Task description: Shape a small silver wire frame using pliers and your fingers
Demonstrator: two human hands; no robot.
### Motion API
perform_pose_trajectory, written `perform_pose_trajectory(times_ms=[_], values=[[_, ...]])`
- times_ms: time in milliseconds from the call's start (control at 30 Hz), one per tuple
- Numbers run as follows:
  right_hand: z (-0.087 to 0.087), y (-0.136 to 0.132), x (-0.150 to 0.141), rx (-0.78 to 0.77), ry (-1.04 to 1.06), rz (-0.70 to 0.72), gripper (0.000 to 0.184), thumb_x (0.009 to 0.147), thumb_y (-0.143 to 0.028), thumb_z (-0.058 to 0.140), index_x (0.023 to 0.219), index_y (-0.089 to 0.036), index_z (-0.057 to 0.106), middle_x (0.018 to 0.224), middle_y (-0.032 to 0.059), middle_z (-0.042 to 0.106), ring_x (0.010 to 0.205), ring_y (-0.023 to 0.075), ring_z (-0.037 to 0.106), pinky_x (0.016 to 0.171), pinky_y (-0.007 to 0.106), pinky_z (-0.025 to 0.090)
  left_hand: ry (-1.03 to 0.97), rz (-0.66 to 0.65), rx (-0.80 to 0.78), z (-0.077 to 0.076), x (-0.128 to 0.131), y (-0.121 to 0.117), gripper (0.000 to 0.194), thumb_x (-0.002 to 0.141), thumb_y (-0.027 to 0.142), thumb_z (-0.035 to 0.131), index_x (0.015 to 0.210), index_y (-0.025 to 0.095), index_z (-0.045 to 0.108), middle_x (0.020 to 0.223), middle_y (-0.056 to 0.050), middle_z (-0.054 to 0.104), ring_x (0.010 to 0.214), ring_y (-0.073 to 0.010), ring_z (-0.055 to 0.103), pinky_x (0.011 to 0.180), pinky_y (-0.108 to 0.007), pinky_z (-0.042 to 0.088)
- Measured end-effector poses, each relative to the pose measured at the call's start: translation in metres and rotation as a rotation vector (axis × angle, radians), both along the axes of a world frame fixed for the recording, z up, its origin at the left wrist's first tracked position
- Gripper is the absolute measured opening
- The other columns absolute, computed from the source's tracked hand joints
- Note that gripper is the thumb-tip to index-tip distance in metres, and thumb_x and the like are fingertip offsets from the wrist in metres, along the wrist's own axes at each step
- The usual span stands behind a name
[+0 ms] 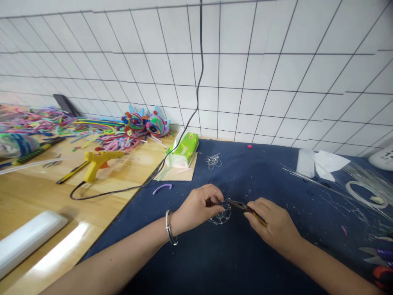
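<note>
Silver, rounded wire cage (220, 222) pinched by left hand (196, 208); right hand (274, 221) grips tapered pliers (242, 206).

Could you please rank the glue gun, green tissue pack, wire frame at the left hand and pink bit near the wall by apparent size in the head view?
1. Yellow glue gun and green tissue pack: too alike to rank
2. Wire frame, partly hidden by the left hand
3. Pink bit
</note>
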State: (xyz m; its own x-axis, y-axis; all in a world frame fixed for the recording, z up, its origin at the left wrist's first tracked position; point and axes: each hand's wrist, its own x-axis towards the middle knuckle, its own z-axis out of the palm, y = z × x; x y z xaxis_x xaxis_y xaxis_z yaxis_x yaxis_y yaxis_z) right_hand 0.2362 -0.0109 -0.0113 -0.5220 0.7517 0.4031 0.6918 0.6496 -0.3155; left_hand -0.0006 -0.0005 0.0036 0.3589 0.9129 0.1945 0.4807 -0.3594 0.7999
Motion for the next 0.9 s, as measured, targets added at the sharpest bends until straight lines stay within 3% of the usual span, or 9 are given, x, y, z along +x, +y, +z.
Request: perform_pose_trajectory(times_ms=[267, 467, 633, 900], values=[[-0.0015, 0.0019, 0.0001, 0.013, 0.001, 0.003, 0.019, 0.086, -0.029, 0.046, 0.094, -0.018, 0.06, 0.078, 0.004, 0.058, 0.071, 0.0133, 0.055, 0.068, 0.026, 0.045, -0.045, -0.008, 0.009, -0.0043, -0.0007, 0.0006, 0.01, 0.069, 0.014, 0.066, 0.076, 0.014, 0.059, 0.09, -0.004, 0.057, 0.068, -0.0091, 0.053, 0.062, -0.021, 0.045], [0.0012, 0.0009, -0.0001, 0.027, 0.005, -0.001, 0.02, 0.086, -0.029, 0.046, 0.094, -0.018, 0.06, 0.077, 0.0044, 0.059, 0.071, 0.0133, 0.056, 0.068, 0.025, 0.046, -0.045, -0.023, 0.015, 0.0, -0.0009, -0.0003, 0.007, 0.069, 0.014, 0.066, 0.071, 0.014, 0.059, 0.094, -0.005, 0.055, 0.078, -0.0123, 0.056, 0.067, -0.023, 0.047], [0.0033, 0.0001, -0.0002, 0.022, 0.016, 0.009, 0.019, 0.085, -0.028, 0.047, 0.094, -0.018, 0.059, 0.079, 0.0043, 0.059, 0.072, 0.0135, 0.056, 0.068, 0.026, 0.046, -0.057, -0.046, 0.033, 0.0027, -0.0011, -0.002, 0.008, 0.07, 0.013, 0.065, 0.07, 0.014, 0.057, 0.091, -0.005, 0.054, 0.082, -0.013, 0.056, 0.062, -0.02, 0.045], [0.0039, -0.0028, -0.0014, 0.029, 0.004, 0.024, 0.02, 0.086, -0.029, 0.046, 0.093, -0.017, 0.06, 0.078, 0.004, 0.059, 0.07, 0.0128, 0.057, 0.067, 0.025, 0.046, -0.049, -0.044, 0.067, 0.0039, -0.0018, -0.0029, 0.01, 0.07, 0.016, 0.065, 0.068, 0.013, 0.055, 0.094, -0.005, 0.054, 0.076, -0.0111, 0.054, 0.063, -0.022, 0.047]])
